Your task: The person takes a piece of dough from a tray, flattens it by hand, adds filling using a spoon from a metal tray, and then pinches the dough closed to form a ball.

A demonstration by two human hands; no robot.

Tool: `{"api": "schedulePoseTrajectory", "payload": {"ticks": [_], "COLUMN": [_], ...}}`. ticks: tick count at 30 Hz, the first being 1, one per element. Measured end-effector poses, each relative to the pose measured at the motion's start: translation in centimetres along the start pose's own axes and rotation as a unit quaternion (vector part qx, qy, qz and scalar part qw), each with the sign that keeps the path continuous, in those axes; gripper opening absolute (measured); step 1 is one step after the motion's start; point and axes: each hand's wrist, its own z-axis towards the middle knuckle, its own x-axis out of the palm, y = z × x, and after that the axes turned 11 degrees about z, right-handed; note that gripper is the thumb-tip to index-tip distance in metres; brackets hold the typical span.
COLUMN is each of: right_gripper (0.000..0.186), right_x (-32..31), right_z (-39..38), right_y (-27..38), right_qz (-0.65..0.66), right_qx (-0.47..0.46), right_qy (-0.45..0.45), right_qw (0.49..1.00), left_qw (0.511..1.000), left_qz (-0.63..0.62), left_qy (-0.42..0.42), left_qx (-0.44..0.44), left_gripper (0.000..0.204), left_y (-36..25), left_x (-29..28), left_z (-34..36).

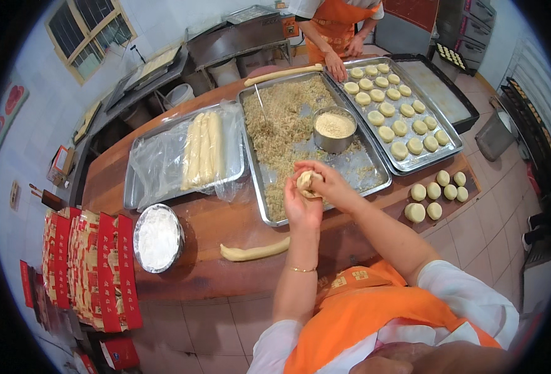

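In front of me, above the near edge of the filling tray, my left hand (302, 210) cups a piece of pale dough (308, 183). The fingers of my right hand (332, 187) close on the same dough from the right, so its far side is hidden. Brown crumbly filling (288, 106) covers much of the metal tray (264, 209) beyond my hands. A round metal container (335, 143) of pale crumbs stands in that tray. On the wood to the left of my forearm lies a short dough rope (255, 250). Several round dough pieces (434, 194) sit to my right.
A tray (129, 193) with long dough rolls (204, 149) under plastic is at left, near a bowl of white flour (158, 238) and red packages (104, 268). A co-worker's hand (336, 65) touches a tray (406, 163) of flattened dough rounds. Another dough rope (283, 74) lies at the far edge.
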Motion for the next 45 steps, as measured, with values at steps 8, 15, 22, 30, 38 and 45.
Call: {"api": "schedulePoseTrajectory", "payload": {"ticks": [8,15,22,30,38,45], "right_gripper": [0.067,0.059,0.058,0.056,0.047,0.043], "right_x": [1.4,1.6,1.6,1.6,0.7,2.3], "right_z": [-1.1,-1.7,-2.3,-2.7,-2.6,-2.7], "right_y": [3.3,1.4,2.9,4.7,4.5,4.0], "right_qz": [0.090,0.048,0.123,-0.151,-0.413,-0.279], "right_qx": [0.060,0.056,0.043,-0.161,-0.257,-0.273], "right_qy": [0.071,0.036,0.066,0.178,0.115,-0.009], "right_qw": [0.992,0.997,0.989,0.959,0.866,0.920], "left_qw": [0.991,0.993,0.980,0.977,0.973,0.983], "left_qz": [0.047,0.110,0.156,0.181,0.201,0.166], "left_qy": [0.124,0.044,0.124,0.079,0.103,0.063], "left_qx": [0.009,0.020,0.016,0.075,-0.055,0.051], "left_gripper": [0.035,0.031,0.031,0.044,0.052,0.054], "left_y": [-0.1,1.0,-1.1,-1.1,-0.3,1.8], "left_x": [-2.4,-3.6,-2.0,0.2,0.7,1.3], "left_z": [-0.3,0.2,-2.7,-3.8,-5.3,-4.5]}}
